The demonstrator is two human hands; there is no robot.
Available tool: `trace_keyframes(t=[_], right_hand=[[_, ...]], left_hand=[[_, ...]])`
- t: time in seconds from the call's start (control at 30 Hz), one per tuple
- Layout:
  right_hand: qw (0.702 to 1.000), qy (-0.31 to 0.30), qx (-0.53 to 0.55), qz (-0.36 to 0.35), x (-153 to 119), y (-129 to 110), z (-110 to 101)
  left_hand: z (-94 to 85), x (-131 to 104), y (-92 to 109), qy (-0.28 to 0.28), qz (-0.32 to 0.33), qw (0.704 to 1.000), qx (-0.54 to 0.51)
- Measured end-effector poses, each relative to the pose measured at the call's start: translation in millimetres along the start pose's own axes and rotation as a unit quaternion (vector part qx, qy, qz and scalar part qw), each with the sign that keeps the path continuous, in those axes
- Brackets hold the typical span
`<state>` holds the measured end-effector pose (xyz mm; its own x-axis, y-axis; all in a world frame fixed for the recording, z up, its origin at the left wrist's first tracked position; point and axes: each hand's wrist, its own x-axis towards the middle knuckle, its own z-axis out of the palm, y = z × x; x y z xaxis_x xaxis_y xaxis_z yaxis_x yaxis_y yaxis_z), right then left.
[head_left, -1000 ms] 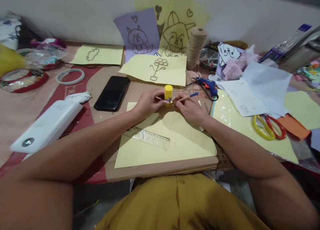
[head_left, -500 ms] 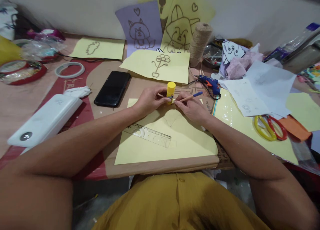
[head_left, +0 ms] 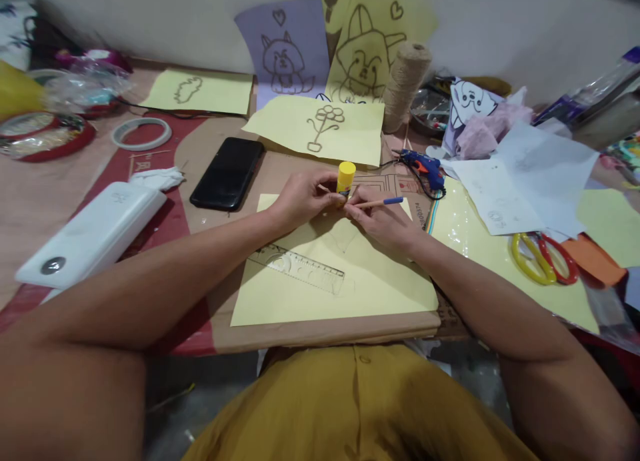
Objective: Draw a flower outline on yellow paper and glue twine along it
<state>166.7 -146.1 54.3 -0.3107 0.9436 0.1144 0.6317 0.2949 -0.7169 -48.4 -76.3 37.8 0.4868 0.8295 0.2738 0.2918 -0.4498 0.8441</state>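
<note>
- Pinching the glue stick [head_left: 346, 175] low between thumb and fingers, the left hand [head_left: 307, 197] is holding it roughly upright near the far edge of the paper [head_left: 390, 287]; its grip is closing snugly round it.
- The right hand [head_left: 383, 221] is holding the pencil [head_left: 383, 202] in a narrow grip, the blue end pointing right; whether its tip is touching the stick cannot be told.
- Faint lines [head_left: 345, 242] are showing on the paper, just nearer than the hands.
- The ruler [head_left: 303, 269] is lying on the paper beside the left forearm [head_left: 215, 261].
- The phone [head_left: 227, 174] is resting on the table [head_left: 185, 147], left of the paper; the power bank [head_left: 93, 234] is lying farther left.
- The flower drawing [head_left: 300, 127] is lying beyond the hands.
- The glue gun [head_left: 423, 164] is resting to their right, the scissors [head_left: 545, 257] lying farther right.
</note>
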Motion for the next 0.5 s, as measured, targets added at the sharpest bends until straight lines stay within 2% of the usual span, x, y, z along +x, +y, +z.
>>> trace_keyframes(t=[0.27, 0.5], right_hand=[[0.998, 0.010, -0.039, 0.043, 1.8, -0.8, -5.7], [0.998, 0.030, -0.032, 0.044, 4.5, 2.4, -8.1]], left_hand=[[0.8, -1.2, -1.0, 0.000, -0.011, 1.000, -0.010], [0.7, 1.1, -4.7, 0.005, 0.003, 1.000, 0.002]])
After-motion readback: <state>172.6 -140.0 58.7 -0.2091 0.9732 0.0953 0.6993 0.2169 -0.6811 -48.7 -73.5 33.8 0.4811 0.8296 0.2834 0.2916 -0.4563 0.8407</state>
